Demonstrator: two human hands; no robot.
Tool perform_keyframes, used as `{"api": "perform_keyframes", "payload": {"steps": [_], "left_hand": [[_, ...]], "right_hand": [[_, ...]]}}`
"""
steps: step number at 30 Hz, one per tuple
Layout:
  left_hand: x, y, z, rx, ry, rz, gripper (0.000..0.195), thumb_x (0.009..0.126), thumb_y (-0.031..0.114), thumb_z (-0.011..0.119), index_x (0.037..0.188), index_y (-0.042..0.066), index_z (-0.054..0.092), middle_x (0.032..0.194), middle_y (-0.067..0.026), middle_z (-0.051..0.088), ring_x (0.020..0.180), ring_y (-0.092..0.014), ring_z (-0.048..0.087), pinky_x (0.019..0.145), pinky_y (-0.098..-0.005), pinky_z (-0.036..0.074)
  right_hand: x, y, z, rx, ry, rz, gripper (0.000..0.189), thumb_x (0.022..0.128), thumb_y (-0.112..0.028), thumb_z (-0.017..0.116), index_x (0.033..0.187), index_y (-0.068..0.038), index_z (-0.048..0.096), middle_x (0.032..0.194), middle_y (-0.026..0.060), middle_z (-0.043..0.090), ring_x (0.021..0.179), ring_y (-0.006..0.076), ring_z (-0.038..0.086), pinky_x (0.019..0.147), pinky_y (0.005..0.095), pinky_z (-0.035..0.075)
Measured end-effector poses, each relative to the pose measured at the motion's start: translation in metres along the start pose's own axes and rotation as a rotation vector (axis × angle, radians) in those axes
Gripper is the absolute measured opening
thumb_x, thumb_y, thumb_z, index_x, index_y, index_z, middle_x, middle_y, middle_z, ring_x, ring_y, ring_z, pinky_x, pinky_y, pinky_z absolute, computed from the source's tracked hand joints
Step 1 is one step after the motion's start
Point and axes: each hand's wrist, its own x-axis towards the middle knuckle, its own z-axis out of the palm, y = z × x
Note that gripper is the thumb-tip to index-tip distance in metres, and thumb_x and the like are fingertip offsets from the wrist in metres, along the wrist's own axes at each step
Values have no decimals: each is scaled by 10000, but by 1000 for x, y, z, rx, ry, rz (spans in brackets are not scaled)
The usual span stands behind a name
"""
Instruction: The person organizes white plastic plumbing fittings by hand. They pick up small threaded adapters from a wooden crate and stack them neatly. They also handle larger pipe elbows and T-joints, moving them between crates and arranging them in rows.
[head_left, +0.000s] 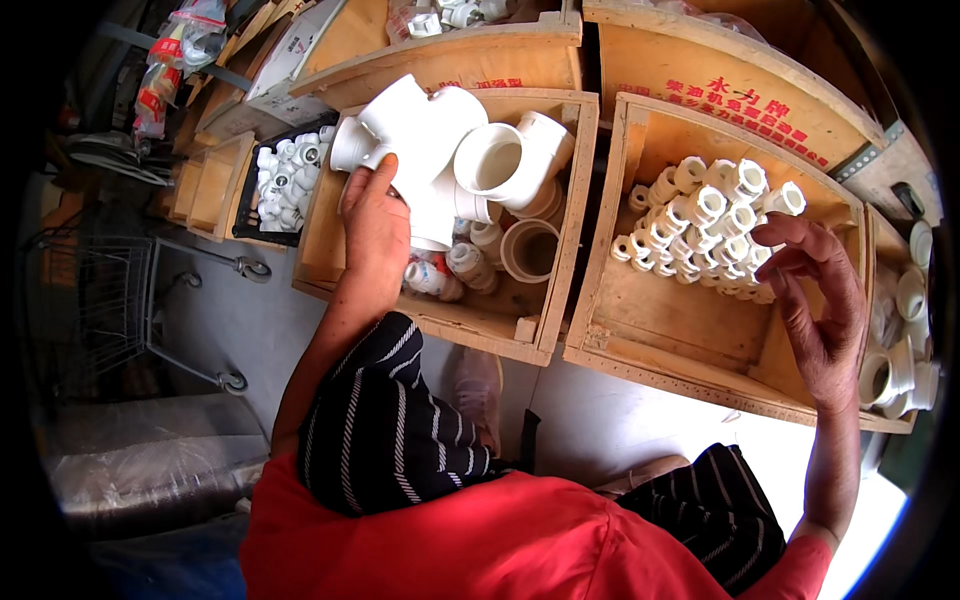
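My left hand (377, 217) is at the left side of a wooden crate (577, 225), its fingers against a large white plastic pipe fitting (427, 135) with several branches. Whether it grips the fitting or only rests on it, I cannot tell. Beside that fitting lie a wide white pipe tee (499, 161) and an upright white socket (529, 250). Smaller white fittings (471, 264) are lower in the crate. My right hand (817, 300) hovers over the right side of a second wooden crate (592, 300), fingers curled apart, holding nothing. Near its fingertips are stacked small white pipe fittings (705, 206).
A black plastic basket (240, 202) of small white fittings stands at the left. Further left is a wire cart (150, 300) on casters. More wooden crates (720, 67) line the back. Large white fittings (892, 375) lie at the far right. Clear-wrapped rolls (150, 457) lie lower left.
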Motion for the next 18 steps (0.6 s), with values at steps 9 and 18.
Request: {"api": "perform_keyframes", "payload": {"steps": [9,18], "left_hand": [[-19,-27,3,156,31,-218,86,964,139,648,1013,84,603,977,11,596,796,-72,474,697,-278,389],[-30,0,-28,387,-324,-219,219,991,105,587,1193,20,598,1104,-83,644,1025,-209,623,993,-370,469]], "right_hand": [[-4,2,-3,15,-43,38,352,875,77,591,1218,1,622,1133,128,682,937,184,688,772,284,539],[-4,1,-8,-28,-52,27,334,879,93,574,1195,-2,628,1133,127,673,1016,214,688,766,295,541]]}}
